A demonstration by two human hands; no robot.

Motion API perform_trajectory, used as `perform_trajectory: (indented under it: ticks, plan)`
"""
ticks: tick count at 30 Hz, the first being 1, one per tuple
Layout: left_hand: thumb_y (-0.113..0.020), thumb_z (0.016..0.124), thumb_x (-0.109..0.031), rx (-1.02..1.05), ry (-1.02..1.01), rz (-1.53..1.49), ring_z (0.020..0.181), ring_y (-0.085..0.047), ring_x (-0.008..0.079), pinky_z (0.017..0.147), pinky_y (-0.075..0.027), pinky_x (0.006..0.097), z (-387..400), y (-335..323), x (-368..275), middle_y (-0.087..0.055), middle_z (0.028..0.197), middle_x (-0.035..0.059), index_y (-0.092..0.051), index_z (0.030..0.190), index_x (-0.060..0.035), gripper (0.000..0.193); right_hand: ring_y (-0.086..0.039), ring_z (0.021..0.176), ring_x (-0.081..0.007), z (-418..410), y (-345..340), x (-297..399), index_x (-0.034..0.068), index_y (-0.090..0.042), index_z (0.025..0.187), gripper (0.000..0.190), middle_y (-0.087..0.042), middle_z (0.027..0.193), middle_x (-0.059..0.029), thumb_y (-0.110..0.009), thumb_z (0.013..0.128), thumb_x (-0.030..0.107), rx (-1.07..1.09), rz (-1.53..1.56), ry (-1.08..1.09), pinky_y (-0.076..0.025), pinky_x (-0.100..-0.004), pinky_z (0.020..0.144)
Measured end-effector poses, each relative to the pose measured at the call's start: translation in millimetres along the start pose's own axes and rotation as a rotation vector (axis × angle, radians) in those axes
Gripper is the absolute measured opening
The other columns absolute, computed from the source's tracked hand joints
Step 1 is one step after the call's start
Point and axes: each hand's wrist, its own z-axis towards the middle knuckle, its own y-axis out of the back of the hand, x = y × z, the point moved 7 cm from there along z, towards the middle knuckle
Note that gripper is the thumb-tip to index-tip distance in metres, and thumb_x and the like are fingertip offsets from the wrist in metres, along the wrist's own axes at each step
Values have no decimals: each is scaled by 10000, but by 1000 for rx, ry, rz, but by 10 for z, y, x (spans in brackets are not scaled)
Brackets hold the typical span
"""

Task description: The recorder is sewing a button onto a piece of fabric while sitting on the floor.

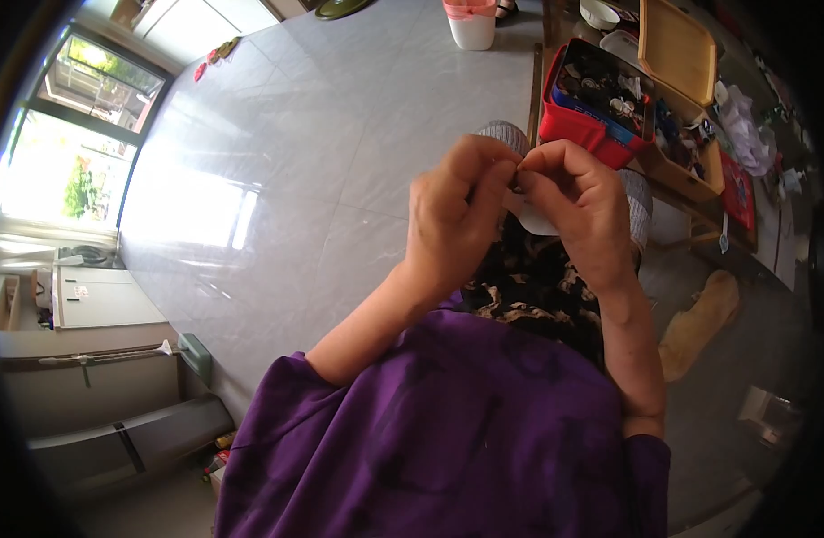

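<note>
My left hand point(455, 208) and my right hand point(576, 208) meet fingertip to fingertip above my lap. Pinched between their thumbs and forefingers is a small dark item point(517, 180), mostly hidden by the fingers, so its kind cannot be told. A pale, whitish piece point(537, 219) shows just below the fingertips, partly behind my right hand. Beyond my right hand stands a red container point(565, 134) bearing a blue-edged tray point(590, 120) of small dark and shiny pieces.
An open wooden box point(711, 176) of small items adjoins the red container on the table. A clear plastic bag point(745, 131) lies farther right. A white bin point(471, 32) with a pink liner stands on the floor ahead. A light-coloured animal point(701, 323) lies on the floor at right.
</note>
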Motion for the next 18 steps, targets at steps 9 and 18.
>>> perform_trajectory:
  ticks: [9, 18]
  plan:
    - [-574, 892, -37, 216, 299, -207, 572, -401, -5, 497, -292, 180, 71, -26, 104, -525, 636, -64, -634, 1085, 1, 205, -585, 683, -40, -1, 23, -9, -19, -610, 895, 96, -634, 754, -17, -622, 869, 73, 20, 60, -7, -467, -184, 619]
    - [-613, 876, -74, 300, 335, -173, 561, -399, -18, 494, -270, 169, 85, 19, 191, -533, 619, -70, -640, 1037, -18, 172, -579, 660, -38, 19, -9, 22, 6, -609, 880, 82, -635, 750, -9, -638, 866, 82, 7, -31, 57, -441, -185, 585]
